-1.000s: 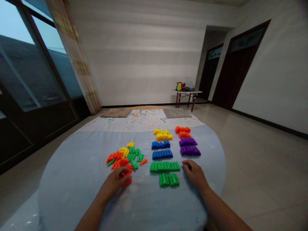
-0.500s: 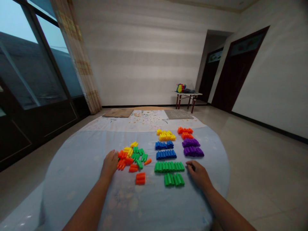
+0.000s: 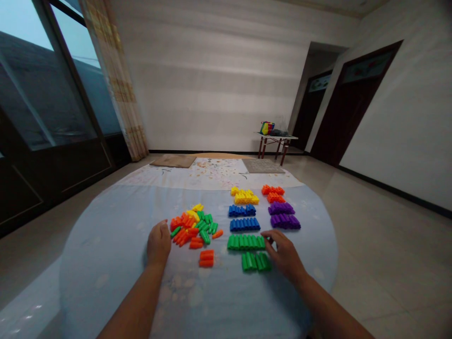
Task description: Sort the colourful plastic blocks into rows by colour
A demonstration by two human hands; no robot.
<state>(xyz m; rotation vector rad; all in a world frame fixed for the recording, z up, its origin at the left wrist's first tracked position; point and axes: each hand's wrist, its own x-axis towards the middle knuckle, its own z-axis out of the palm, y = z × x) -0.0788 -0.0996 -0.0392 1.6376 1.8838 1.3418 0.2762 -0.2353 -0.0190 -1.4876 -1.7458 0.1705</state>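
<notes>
Right hand [image 3: 284, 253] closer, green row [image 3: 244, 243] at its left

- Rounded table [image 3: 113, 230] under a pale blue cloth, white and floral at the far end
- Brown mat [image 3: 173, 161] far left, grey mat [image 3: 263, 166] far right
- Left: mixed pile [image 3: 192, 220] of orange, green and yellow pieces
- Near middle: orange pieces [image 3: 206, 255] side by side
- Right of middle, near to far: green rows [image 3: 246, 242], blue rows [image 3: 245, 224], yellow rows [image 3: 246, 198]
- Farther right: purple rows [image 3: 285, 221], orange rows [image 3: 276, 197] beyond
</notes>
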